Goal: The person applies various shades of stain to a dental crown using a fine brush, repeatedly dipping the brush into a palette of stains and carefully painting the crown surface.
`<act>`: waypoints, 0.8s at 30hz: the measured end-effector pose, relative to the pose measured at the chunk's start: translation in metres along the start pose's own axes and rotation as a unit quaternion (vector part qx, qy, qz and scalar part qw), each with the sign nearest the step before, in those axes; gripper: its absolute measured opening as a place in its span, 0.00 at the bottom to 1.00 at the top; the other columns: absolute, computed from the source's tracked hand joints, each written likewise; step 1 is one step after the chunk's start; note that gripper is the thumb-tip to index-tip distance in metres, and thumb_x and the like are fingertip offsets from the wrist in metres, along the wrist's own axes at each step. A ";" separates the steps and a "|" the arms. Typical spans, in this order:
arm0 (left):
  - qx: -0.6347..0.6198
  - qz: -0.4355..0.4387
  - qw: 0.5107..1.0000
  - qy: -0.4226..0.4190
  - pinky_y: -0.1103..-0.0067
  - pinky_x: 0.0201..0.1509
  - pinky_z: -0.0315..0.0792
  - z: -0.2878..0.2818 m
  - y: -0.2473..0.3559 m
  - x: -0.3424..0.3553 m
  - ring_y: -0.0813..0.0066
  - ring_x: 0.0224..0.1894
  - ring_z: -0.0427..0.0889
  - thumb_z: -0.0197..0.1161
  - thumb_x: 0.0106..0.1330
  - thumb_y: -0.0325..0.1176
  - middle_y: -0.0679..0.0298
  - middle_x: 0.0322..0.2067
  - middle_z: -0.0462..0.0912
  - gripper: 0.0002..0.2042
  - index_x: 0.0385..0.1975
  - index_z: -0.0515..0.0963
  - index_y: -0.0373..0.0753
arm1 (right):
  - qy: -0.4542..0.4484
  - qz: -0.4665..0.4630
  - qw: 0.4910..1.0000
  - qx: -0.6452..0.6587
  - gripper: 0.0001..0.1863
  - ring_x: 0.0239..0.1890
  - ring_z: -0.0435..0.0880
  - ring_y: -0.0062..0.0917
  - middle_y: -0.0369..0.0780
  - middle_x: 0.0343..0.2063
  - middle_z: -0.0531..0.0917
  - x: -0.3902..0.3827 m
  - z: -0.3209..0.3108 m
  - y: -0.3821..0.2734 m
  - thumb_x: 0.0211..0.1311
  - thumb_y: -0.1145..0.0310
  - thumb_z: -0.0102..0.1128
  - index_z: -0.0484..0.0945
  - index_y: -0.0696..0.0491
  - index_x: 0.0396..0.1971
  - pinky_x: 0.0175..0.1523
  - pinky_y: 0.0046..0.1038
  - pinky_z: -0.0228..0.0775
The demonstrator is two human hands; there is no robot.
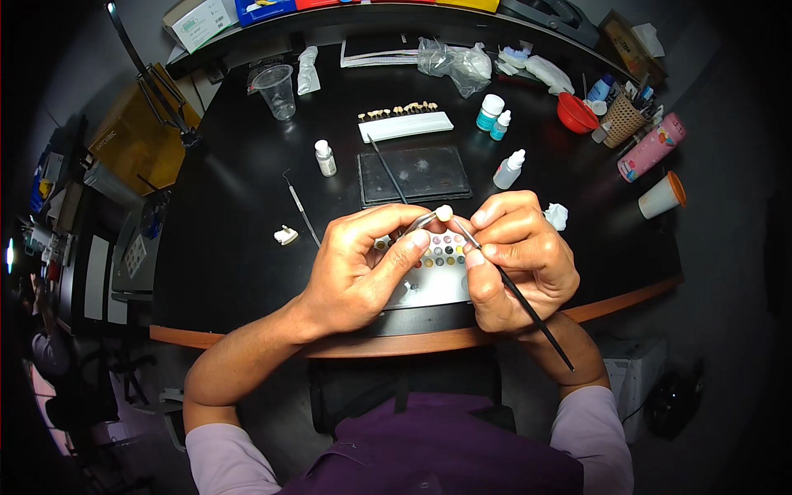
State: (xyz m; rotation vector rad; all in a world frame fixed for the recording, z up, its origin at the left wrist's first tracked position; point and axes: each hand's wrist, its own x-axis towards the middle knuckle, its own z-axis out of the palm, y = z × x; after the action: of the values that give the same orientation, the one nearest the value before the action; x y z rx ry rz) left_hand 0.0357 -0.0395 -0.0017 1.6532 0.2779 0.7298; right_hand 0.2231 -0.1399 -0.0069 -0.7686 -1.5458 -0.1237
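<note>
My left hand (359, 272) grips metal tweezers (425, 219) that carry a small ivory tooth crown (444, 213) near the centre. My right hand (528, 264) pinches a slim black brush (528, 305), its tip close beside or on the crown; contact is unclear. Beneath both hands lies a metal palette (437, 280) with several round colour wells, partly hidden. Behind them a second brush (388, 169) leans across a dark flat case (433, 169). A dental tool (301, 206) and a white dental model piece (285, 235) rest left of my hands.
Bottles (510, 169), (324, 158), a white shade-guide strip (404, 125), plastic cup (276, 91), red bowl (577, 111), pink flask (652, 148) and paper cup (660, 195) stand about the black desk (214, 280). A lamp arm (157, 82) is left; another person (45, 338) is at far left.
</note>
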 end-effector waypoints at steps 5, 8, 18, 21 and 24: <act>0.000 -0.010 1.000 -0.005 0.80 0.43 0.80 0.000 0.002 0.000 0.79 0.40 0.86 0.63 0.78 0.27 0.57 0.43 0.90 0.12 0.55 0.84 0.28 | 0.000 0.003 1.000 0.005 0.09 0.40 0.86 0.37 0.44 0.28 0.83 -0.001 0.000 0.001 0.53 0.87 0.66 0.78 0.60 0.32 0.43 0.33 0.82; -0.004 -0.013 1.000 -0.005 0.80 0.43 0.79 0.000 0.001 0.000 0.79 0.40 0.86 0.63 0.78 0.27 0.57 0.43 0.90 0.12 0.55 0.84 0.28 | -0.001 0.001 1.000 0.004 0.10 0.40 0.86 0.37 0.44 0.28 0.83 0.000 -0.001 0.001 0.53 0.88 0.66 0.78 0.60 0.32 0.43 0.33 0.82; -0.023 -0.028 0.999 -0.012 0.79 0.44 0.79 -0.002 0.002 -0.001 0.79 0.41 0.86 0.61 0.79 0.28 0.56 0.44 0.90 0.13 0.56 0.84 0.28 | -0.009 -0.001 1.000 -0.003 0.09 0.40 0.86 0.36 0.44 0.28 0.82 0.003 -0.002 -0.001 0.54 0.87 0.66 0.78 0.60 0.32 0.43 0.33 0.81; -0.021 -0.024 0.999 -0.011 0.79 0.44 0.79 -0.001 0.003 -0.002 0.78 0.41 0.86 0.60 0.79 0.28 0.56 0.44 0.89 0.13 0.56 0.84 0.29 | -0.003 -0.002 1.000 0.004 0.09 0.39 0.86 0.36 0.44 0.28 0.83 0.002 -0.001 0.000 0.54 0.87 0.66 0.78 0.59 0.32 0.42 0.32 0.80; 0.007 -0.021 1.000 -0.004 0.79 0.43 0.78 -0.001 0.003 0.000 0.79 0.39 0.86 0.61 0.79 0.28 0.57 0.41 0.90 0.13 0.55 0.84 0.29 | 0.012 0.009 1.000 0.004 0.09 0.42 0.85 0.36 0.43 0.28 0.82 0.001 -0.001 -0.001 0.54 0.88 0.65 0.77 0.59 0.32 0.45 0.34 0.84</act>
State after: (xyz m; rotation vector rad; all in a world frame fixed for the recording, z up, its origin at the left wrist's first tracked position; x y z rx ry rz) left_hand 0.0344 -0.0400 0.0010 1.6596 0.3108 0.6910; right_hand 0.2237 -0.1412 -0.0056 -0.7728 -1.5149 -0.1129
